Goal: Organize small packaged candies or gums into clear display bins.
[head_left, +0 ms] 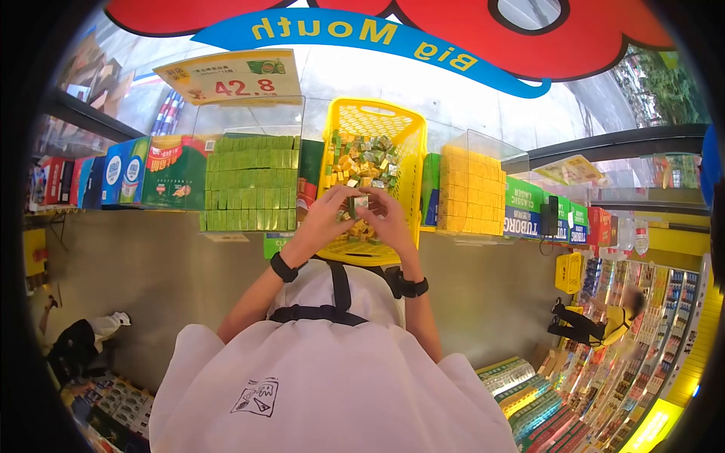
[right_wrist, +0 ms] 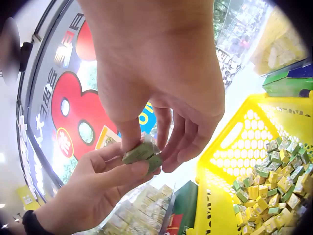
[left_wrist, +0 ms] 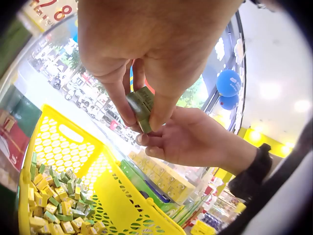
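Two small green boxes (left_wrist: 141,108), side by side, are between both hands above a yellow plastic basket (head_left: 416,181). My left hand (head_left: 325,220) pinches them between thumb and fingers, its thumb along the near face in the right wrist view. From the other side my right hand (head_left: 390,223) grips the same boxes (right_wrist: 142,155), thumb at their top edge and fingertips at their right end. A shiny, clear bit shows at the top of the boxes. Below, inside the basket, lies a loose heap of small yellow and green boxes (right_wrist: 274,188).
Left of the basket stands a clear case of stacked green boxes (head_left: 251,185); to its right is a stack of yellow boxes (head_left: 470,192). A price sign (head_left: 234,77) rises behind. Beer cartons (head_left: 525,205) line the shelf, and a person (head_left: 604,325) stands far right.
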`<state>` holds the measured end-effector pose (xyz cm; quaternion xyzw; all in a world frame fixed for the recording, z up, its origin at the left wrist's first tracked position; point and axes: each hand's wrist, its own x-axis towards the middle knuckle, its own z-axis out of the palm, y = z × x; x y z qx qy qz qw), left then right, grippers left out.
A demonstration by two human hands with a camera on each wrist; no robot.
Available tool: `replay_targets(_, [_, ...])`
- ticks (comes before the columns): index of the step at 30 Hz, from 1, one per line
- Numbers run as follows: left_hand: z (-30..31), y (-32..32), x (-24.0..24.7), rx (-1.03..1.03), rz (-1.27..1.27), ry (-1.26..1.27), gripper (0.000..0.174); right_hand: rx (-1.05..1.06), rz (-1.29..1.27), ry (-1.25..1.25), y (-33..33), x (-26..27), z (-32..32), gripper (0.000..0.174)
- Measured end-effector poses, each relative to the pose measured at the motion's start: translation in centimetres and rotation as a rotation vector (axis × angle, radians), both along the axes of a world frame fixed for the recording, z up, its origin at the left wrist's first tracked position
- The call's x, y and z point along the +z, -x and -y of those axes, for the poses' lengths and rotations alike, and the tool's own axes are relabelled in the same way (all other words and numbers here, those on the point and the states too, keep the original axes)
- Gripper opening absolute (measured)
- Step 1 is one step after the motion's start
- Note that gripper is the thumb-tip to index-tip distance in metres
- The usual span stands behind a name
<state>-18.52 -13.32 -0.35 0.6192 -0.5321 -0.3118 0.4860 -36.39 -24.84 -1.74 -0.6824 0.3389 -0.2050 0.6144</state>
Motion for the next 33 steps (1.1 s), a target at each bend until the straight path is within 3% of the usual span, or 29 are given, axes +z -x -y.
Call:
replay_targets(4, [-1.3, -1.1, 3.8, 0.016, 0.164, 0.073, 0.058, 0.000, 0.029, -0.048, -2.2, 3.9, -1.2, 0.050])
replay_targets(8, [-2.8, -2.6, 3.9, 0.085, 0.337, 0.099, 0.063, -0.010, -0.117, 0.147, -5.3, 6.4, -2.9, 0.052])
replay_targets(16, [-7.8, -9.1, 6.6, 0.159, 0.156, 0.109, 0.063, -0.005, -0.083, 0.261, -12.2, 10.5, -7.3, 0.048])
replay_targets(19, [-9.5, -11.8, 7.6, 0.177, 0.155, 0.080, 0.062, -0.015, -0.063, 0.207, -15.0, 10.9, -9.0, 0.048])
replay_targets(25, [-12.2, -16.8, 7.9, 0.275, 0.303, 0.040, 0.064, -0.008, -0.231, 0.363, -22.1, 10.7, -12.5, 0.048])
replay_targets(33, [-15.6, -23.5, 6.6, 0.295, 0.432, 0.003, 0.060, 0.016, -0.138, 0.481, -28.8, 8.0, -15.5, 0.038])
